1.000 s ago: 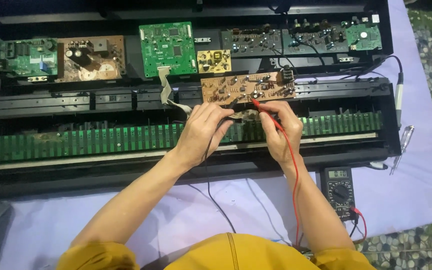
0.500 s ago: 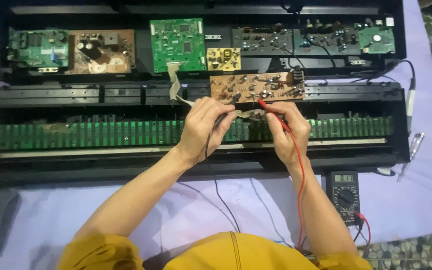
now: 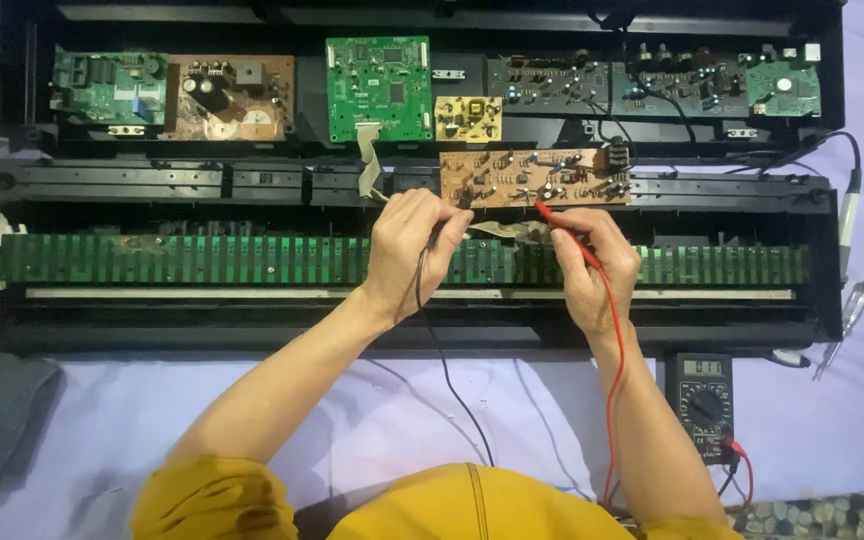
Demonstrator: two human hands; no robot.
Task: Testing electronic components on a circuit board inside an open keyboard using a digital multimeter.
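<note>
Gripping the black probe, left hand hides its tip.

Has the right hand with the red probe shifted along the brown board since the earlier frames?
No: the right hand keeps the red probe near the brown board's lower middle edge; only the camera moved.
</note>
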